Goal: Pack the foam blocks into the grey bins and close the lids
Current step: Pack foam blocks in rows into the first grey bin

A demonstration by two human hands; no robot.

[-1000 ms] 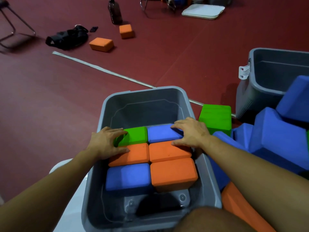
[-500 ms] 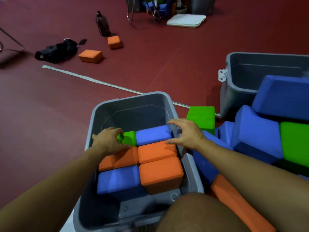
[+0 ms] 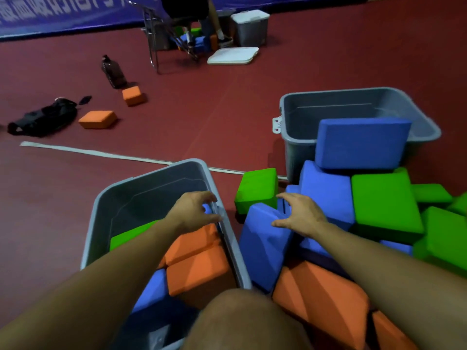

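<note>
While the left hand (image 3: 194,210) hovers loosely spread over the near grey bin (image 3: 101,205), holding nothing, the right hand (image 3: 300,215) spreads empty above a blue foam block (image 3: 262,243) in the pile beside it. Orange blocks (image 3: 199,261) fill the bin's right side. A second grey bin (image 3: 298,137) stands open on the dark-red floor (image 3: 214,112), crossed by a white line (image 3: 88,152); a blue banner (image 3: 63,16) lines the far wall.

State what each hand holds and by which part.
Nothing. The left hand hovers open above the near bin; the right hand reaches, open, over a blue block.
</note>
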